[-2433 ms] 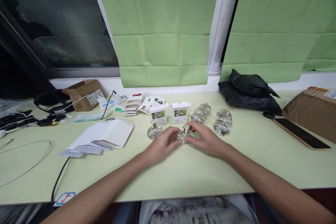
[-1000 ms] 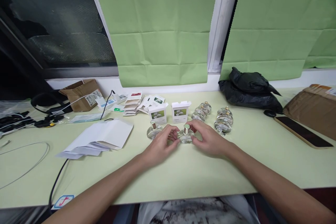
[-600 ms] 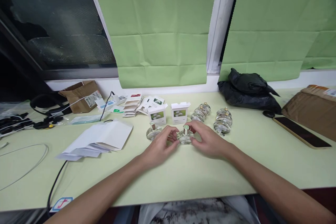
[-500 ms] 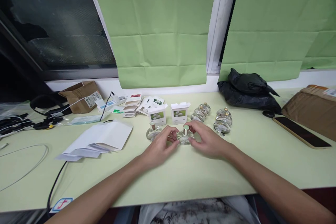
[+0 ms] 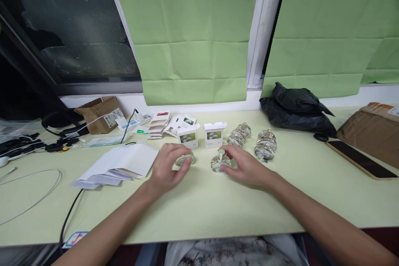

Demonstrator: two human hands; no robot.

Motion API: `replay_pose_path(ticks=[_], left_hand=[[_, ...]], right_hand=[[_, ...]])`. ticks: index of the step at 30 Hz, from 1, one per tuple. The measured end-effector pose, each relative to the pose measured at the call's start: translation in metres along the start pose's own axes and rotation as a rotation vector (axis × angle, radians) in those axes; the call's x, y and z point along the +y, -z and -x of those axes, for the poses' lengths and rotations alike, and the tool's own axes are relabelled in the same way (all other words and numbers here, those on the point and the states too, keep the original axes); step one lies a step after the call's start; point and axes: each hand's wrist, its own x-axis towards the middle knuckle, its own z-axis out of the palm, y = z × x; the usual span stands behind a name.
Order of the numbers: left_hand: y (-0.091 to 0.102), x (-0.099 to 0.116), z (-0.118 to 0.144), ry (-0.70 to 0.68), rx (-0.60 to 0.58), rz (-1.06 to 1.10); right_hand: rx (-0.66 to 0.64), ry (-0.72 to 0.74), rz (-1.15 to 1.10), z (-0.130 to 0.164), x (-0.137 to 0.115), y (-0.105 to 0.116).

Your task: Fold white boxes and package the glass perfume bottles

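My left hand (image 5: 170, 166) is curled around the left glass perfume bottle (image 5: 186, 159), its thumb in front and its fingers behind. The fingers hide that bottle's cap. To the right stands a second round perfume bottle (image 5: 217, 164) with a silver, green-topped cap, upright on the table. My right hand (image 5: 245, 165) grips it from the right, thumb low at its side and index finger by the cap. Behind the bottles stand two small white boxes, a left box (image 5: 188, 138) and a right box (image 5: 213, 136), each with a green picture and raised top flaps.
Two rows of glass bottles with gold tops, a nearer row (image 5: 265, 144) and a farther row (image 5: 239, 135), lie to the right. Folded white cartons (image 5: 120, 162) lie left. Farther right are a black plastic bag (image 5: 296, 110), a phone (image 5: 358, 158) and a brown carton (image 5: 370, 133).
My left hand has moved left, away from the right bottle to the left one. My right hand stays at the right bottle. The view has shifted slightly.
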Motion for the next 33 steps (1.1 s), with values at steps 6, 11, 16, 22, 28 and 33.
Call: replay_pose_path(ticks=[6,11,16,22,28,33], left_hand=[[0.02,-0.02,-0.003,0.449,-0.055,0.002],[0.019,-0.028,0.011,0.493,-0.185,-0.017],[0.017,-0.026,0.0,0.405,0.006,-0.074],[0.02,-0.046,-0.03,0.392,-0.081,-0.098],[0.021,-0.1,-0.032,0.568,-0.426,0.142],[0.024,-0.108,-0.027,0.615,-0.557,0.228]], right_hand=[[-0.018,-0.044,0.013,0.0,-0.002,0.001],[-0.021,-0.031,0.038,0.0,0.001,0.0],[-0.007,-0.04,0.077,0.0,0.005,-0.001],[0.033,-0.038,0.107,-0.002,0.008,-0.004],[0.061,-0.094,0.174,-0.003,0.01,-0.008],[0.089,-0.116,0.173,-0.003,0.008,-0.008]])
